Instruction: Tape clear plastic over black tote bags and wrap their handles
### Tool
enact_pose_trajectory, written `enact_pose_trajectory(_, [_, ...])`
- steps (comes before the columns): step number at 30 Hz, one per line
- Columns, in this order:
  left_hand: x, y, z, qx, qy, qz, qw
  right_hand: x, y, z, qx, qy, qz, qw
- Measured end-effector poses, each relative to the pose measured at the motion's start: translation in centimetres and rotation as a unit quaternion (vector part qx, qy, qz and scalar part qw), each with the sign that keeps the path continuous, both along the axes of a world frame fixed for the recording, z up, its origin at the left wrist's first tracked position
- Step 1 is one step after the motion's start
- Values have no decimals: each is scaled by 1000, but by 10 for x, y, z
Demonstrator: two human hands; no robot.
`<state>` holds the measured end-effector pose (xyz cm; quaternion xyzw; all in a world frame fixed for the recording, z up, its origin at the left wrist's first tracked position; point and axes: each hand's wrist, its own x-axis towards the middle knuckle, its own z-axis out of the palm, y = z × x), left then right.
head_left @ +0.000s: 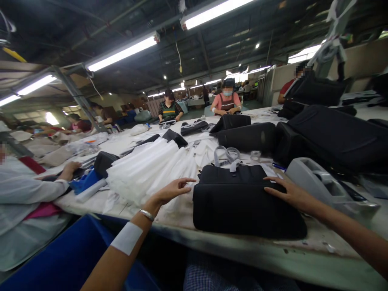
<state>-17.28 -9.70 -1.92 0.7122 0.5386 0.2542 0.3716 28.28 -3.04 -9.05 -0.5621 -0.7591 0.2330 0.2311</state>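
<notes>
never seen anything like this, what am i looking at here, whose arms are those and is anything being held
There's no machine here: one picture, from a camera worn on a person's head, looking forward and down, so the two bare arms are the wearer's own.

The right hand rests with fingers spread on a black piece. The left hand is by that piece's left side, its grip open; I can't tell whether it touches. Neither hand is clearly holding anything.

On the table there are also white sheets to the left, more black pieces behind, and a grey dispenser, it seems, to the right. The others, such as the person in pink across the table, are co-workers.
</notes>
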Motion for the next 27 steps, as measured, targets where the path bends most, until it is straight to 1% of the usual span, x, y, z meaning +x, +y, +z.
enact_pose_trajectory(2, [-6, -5, 8, -11, 62, 15, 998, -1, 1, -1, -1, 0, 2, 1000])
enact_pose_trajectory(3, [-9, -9, 13, -24, 114, 15, 993, -2, 1, -1, 3, 0, 2, 1000])
enact_pose_trajectory(5, [-9, -18, 23, -15, 247, 45, 968, -3, 1, 0, 11, -1, 0, 1000])
enact_pose_trajectory(6, [-6, -23, 27, 15, 308, 73, 948, -3, 1, 0, 12, -2, -2, 1000])
enact_pose_trajectory(7, [-1, -27, 31, 62, 352, 105, 928, -4, 1, 1, 11, -3, -4, 1000])
enact_pose_trajectory(8, [6, -31, 32, 118, 372, 134, 911, -4, 1, 1, 10, -3, -5, 1000])
enact_pose_trajectory(9, [14, -33, 31, 172, 367, 151, 902, -5, 1, 1, 11, -3, -7, 1000])
enact_pose_trajectory(10, [23, -35, 28, 210, 340, 150, 904, -5, 1, 1, 14, -3, -10, 1000])
enact_pose_trajectory(11, [32, -34, 22, 223, 298, 134, 919, -5, 1, 0, 22, -3, -15, 1000])
enact_pose_trajectory(12, [40, -34, 13, 210, 252, 113, 938, -6, 0, -1, 34, 0, -24, 999])
enact_pose_trajectory(14, [52, -31, -8, 153, 175, 90, 968, -7, -6, -2, 67, 18, -51, 996])
enact_pose_trajectory(16, [61, -32, -31, 126, 131, 118, 976, -10, -17, -3, 103, 44, -78, 991])
enact_pose_trajectory(18, [67, -38, -52, 143, 103, 168, 970, -13, -33, -3, 131, 63, -104, 984])
enact_pose_trajectory(21, [80, -52, -76, 203, 72, 240, 946, -21, -57, -5, 161, 69, -149, 973])
enact_pose_trajectory(24, [96, -60, -92, 251, 56, 310, 915, -29, -69, -9, 176, 73, -196, 962])
enact_pose_trajectory(26, [103, -59, -99, 246, 61, 344, 904, -33, -68, -12, 175, 67, -213, 959])
enact_pose_trajectory(27, [104, -57, -101, 240, 71, 349, 903, -34, -65, -14, 170, 61, -216, 959])
